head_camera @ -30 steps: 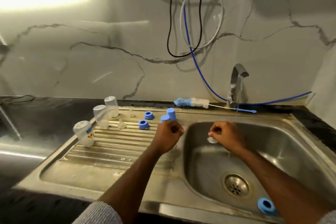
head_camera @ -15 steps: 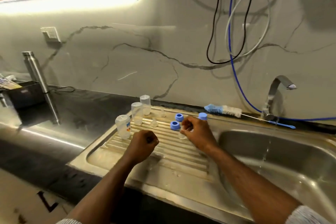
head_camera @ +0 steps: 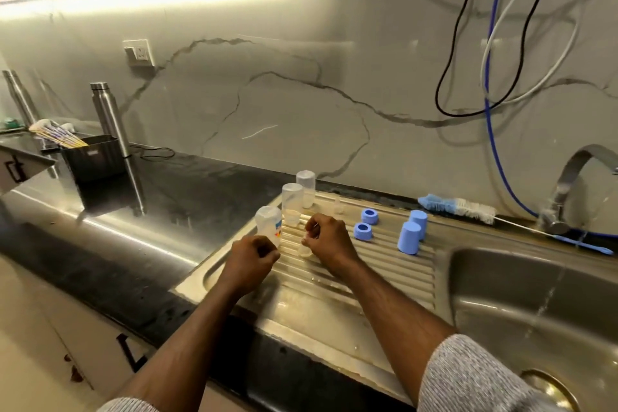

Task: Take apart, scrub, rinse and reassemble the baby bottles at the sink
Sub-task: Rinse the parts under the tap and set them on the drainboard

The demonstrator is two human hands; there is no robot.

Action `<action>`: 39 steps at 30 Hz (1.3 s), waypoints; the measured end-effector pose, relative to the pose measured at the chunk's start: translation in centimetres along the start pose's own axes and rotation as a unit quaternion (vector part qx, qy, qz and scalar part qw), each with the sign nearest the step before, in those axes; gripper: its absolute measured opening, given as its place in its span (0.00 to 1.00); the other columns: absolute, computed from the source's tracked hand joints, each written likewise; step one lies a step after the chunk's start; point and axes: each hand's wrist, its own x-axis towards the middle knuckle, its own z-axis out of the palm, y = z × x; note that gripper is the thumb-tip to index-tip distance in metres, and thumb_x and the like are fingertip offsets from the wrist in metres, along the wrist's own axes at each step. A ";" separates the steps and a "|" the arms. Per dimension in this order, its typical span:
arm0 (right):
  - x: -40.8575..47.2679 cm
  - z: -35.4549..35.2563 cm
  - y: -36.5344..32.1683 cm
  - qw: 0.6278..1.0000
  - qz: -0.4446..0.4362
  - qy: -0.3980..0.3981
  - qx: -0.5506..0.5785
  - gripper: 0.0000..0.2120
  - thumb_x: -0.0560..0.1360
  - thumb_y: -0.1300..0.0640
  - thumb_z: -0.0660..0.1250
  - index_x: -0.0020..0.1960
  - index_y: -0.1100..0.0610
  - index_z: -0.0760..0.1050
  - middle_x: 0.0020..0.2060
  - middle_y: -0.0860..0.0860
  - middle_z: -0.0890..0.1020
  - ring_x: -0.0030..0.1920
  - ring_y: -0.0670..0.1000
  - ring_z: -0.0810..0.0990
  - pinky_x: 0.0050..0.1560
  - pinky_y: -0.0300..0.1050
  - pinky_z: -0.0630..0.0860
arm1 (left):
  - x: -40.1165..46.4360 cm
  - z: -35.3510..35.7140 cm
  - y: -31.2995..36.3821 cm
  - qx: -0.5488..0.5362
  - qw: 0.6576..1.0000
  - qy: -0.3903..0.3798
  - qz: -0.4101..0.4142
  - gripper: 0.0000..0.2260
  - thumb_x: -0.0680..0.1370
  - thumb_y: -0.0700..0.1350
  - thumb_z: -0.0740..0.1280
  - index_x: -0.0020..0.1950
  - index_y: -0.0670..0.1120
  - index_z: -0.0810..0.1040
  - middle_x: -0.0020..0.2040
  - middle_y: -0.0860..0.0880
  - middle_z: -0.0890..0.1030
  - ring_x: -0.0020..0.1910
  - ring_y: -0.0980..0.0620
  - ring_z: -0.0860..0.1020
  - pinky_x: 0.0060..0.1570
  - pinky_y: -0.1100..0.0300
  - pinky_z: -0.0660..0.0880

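A clear teat (head_camera: 305, 250), carried over from the sink, is being set on the drainboard (head_camera: 384, 264) by the pinching right hand (head_camera: 329, 242); the left hand (head_camera: 250, 259) is clenched, empty; rinsing seems nearly finished.

Single head-worn view, forward and down, close over the sink's draining board (head_camera: 384, 264).
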 end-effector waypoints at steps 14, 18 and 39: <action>-3.3 -6.9 4.7 0.999 0.015 0.043 0.030 0.09 0.70 0.59 0.78 0.46 0.53 0.79 0.42 0.48 0.83 0.45 0.47 0.81 0.48 0.44 0.80 | -0.2 4.9 6.6 -0.043 0.995 -0.043 0.076 0.03 0.76 0.40 0.75 0.42 0.46 0.85 0.38 0.52 0.85 0.40 0.56 0.83 0.45 0.61 0.80; -5.7 -11.8 8.5 0.996 0.036 0.085 0.018 0.07 0.70 0.59 0.77 0.41 0.52 0.80 0.39 0.48 0.84 0.42 0.47 0.82 0.47 0.42 0.79 | -0.1 9.9 11.4 -0.042 0.990 -0.060 0.118 0.07 0.75 0.40 0.74 0.37 0.43 0.84 0.32 0.50 0.83 0.35 0.53 0.81 0.41 0.57 0.77; -23.5 -31.9 30.6 0.867 0.379 -0.248 -0.208 0.15 0.68 0.53 0.81 0.49 0.58 0.83 0.35 0.50 0.83 0.36 0.48 0.82 0.33 0.39 0.76 | -6.6 38.3 28.3 -0.029 0.898 -0.390 0.201 0.05 0.78 0.41 0.72 0.45 0.40 0.84 0.42 0.43 0.86 0.41 0.48 0.85 0.47 0.56 0.82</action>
